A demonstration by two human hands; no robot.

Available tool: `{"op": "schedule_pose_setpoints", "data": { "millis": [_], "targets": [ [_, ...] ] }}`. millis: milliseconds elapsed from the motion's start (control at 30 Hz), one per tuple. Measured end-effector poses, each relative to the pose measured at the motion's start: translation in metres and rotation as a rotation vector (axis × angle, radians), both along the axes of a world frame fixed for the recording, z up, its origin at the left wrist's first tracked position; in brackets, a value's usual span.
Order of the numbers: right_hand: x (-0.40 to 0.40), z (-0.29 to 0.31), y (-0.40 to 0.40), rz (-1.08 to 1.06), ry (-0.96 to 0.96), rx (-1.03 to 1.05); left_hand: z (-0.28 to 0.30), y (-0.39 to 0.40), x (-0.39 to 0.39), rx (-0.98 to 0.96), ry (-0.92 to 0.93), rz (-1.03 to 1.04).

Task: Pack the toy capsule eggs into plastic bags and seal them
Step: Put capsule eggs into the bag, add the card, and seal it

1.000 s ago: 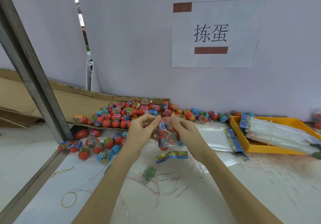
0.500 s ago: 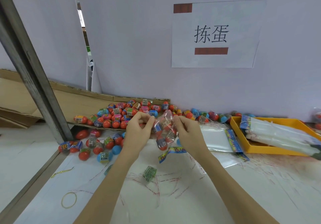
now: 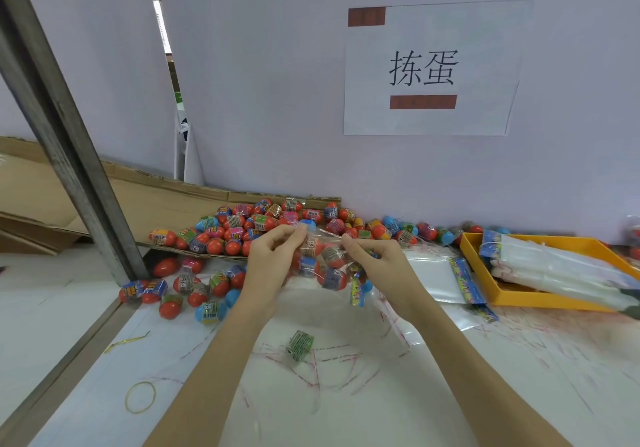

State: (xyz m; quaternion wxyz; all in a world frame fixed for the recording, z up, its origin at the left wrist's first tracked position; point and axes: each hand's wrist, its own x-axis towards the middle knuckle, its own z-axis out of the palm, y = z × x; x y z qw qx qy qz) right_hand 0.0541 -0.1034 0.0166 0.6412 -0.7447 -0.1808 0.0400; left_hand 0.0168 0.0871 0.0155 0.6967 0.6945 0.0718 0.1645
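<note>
The bag point(image 3: 323, 263) of eggs now lies sideways between the hands, no longer hanging; the left hand point(image 3: 273, 259) and right hand point(image 3: 375, 263) pinch its mouth, so sealing seems near.

Both forearms reach up from the bottom edge toward mid-frame. The left hand point(image 3: 273, 259) and right hand point(image 3: 375, 263) face each other there, fingertips pinched.

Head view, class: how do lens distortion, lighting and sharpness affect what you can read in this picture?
Head view: wide-angle bending tilts the metal post and stretches the forearms; lighting is soft and even, with faint shadows; the wall sign is crisp, but the egg labels inside the clear bag are too small to read.
</note>
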Motion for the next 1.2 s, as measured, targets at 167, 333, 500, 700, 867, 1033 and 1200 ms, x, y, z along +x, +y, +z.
{"op": "schedule_pose_setpoints", "data": {
  "millis": [167,333,500,700,867,1033,1200],
  "targets": [
    [-0.003,0.001,0.006,-0.034,0.007,0.029,-0.002,-0.003,0.001,0.058,-0.161,0.132],
    [-0.003,0.004,0.006,0.102,0.089,-0.057,-0.004,0.002,0.003,0.087,-0.205,0.313],
    [-0.002,0.002,0.002,0.096,-0.033,-0.089,-0.006,0.004,0.005,0.192,-0.205,0.344],
    [-0.002,-0.002,0.004,-0.025,-0.101,-0.025,-0.005,0.005,0.005,0.029,-0.077,0.287],
    [0.001,-0.001,-0.002,-0.143,-0.067,0.057,0.000,0.002,0.004,-0.034,-0.045,0.157],
    [-0.002,0.001,0.002,-0.153,-0.182,0.042,-0.004,-0.001,0.003,-0.059,-0.116,0.272],
    [-0.003,0.000,0.005,-0.013,0.015,0.153,-0.006,0.003,0.004,-0.078,-0.139,0.242]
  ]
}}
